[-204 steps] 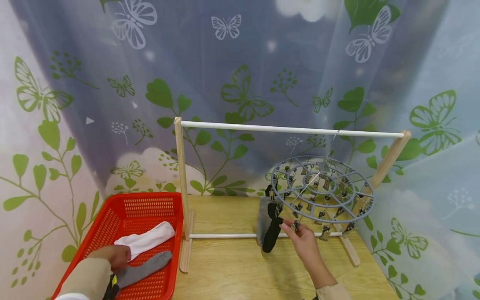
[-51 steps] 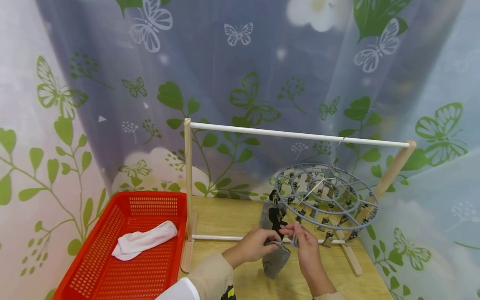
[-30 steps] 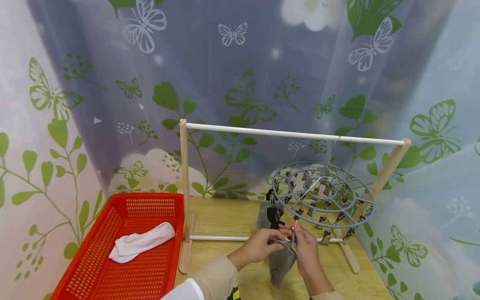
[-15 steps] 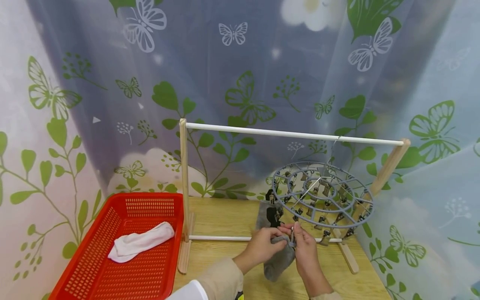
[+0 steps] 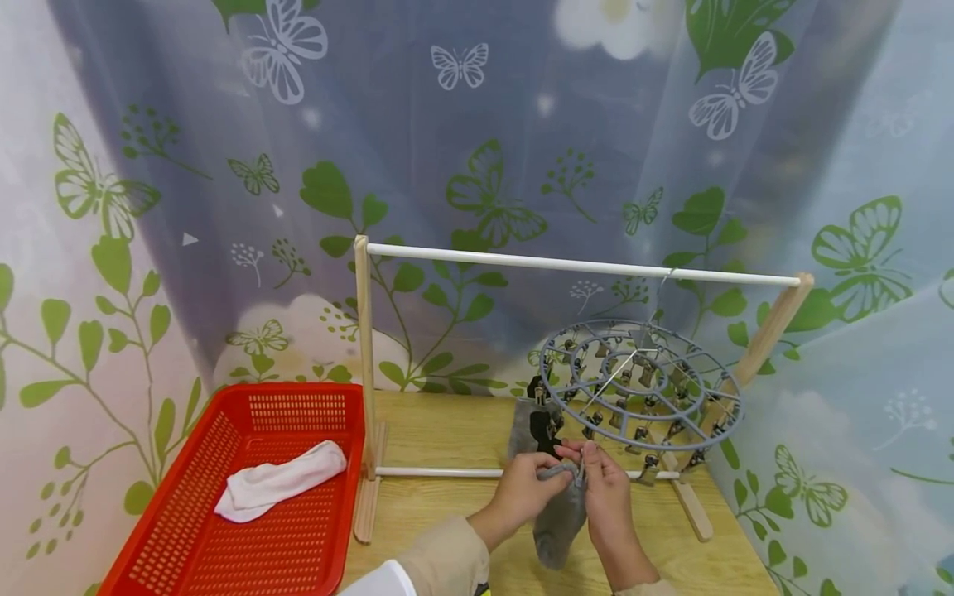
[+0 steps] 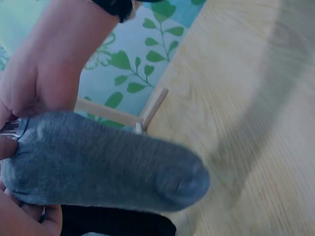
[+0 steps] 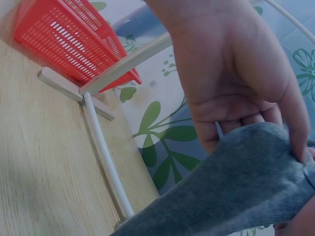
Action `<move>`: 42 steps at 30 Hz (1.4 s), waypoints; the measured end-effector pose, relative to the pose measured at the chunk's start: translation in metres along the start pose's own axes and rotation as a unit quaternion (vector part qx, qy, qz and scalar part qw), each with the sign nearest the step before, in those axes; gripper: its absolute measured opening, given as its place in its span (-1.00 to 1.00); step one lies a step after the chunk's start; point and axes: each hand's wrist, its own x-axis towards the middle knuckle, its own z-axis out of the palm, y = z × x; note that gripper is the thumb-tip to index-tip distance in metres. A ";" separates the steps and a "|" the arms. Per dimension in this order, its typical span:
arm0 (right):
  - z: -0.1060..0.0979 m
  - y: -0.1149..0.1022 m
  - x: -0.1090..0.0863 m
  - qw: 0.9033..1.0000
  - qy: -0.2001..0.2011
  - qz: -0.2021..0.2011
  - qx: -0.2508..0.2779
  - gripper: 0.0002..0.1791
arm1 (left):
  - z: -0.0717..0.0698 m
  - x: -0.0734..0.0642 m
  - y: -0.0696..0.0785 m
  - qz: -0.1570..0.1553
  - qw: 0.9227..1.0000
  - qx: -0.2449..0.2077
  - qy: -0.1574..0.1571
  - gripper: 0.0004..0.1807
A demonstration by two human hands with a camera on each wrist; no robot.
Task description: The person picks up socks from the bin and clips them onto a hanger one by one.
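My left hand (image 5: 522, 492) pinches the cuff of a grey sock (image 5: 559, 530), whose foot hangs down above the table. At that cuff my right hand (image 5: 611, 497) pinches a metal clip (image 6: 11, 129) between thumb and fingers. The clip belongs to a round grey clip hanger (image 5: 643, 339) with many similar clips. On the hanger's left side hang a black sock (image 5: 542, 426) and another grey sock (image 5: 522, 426), partly covered by my hands. The clip's bite on the sock is mostly hidden by fingers.
The hanger is hooked on the white top bar (image 5: 581, 264) of a wooden-legged rack. A white lower bar (image 5: 440, 473) crosses behind my hands. Left of the rack stands a red basket (image 5: 286, 386) with a white sock (image 5: 283, 482) inside. All stand on a wooden table (image 5: 447, 517).
The grey sock left the basket and came under the hanger in my left hand. Lately the sock's cuff and the clip have come together between both hands; the white sock stays put.
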 end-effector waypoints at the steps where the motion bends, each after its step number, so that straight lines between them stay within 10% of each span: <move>1: 0.000 0.000 0.000 1.000 0.004 -0.002 -0.003 -0.44 | 0.001 0.000 0.000 -0.002 1.000 -0.012 0.002 -0.84; 16: -0.004 0.003 -0.001 0.999 -0.032 -0.001 0.033 -0.41 | 0.000 -0.002 -0.001 -0.019 0.995 -0.087 -0.051 -0.86; 31: -0.012 0.000 -0.003 0.997 -0.048 0.048 0.023 -0.34 | -0.005 0.001 -0.014 -0.013 0.998 -0.054 -0.038 -0.87; 42: -0.022 0.007 -0.006 0.995 0.014 0.086 -0.041 -0.35 | -0.016 0.002 -0.023 -0.008 1.000 -0.011 -0.018 -0.84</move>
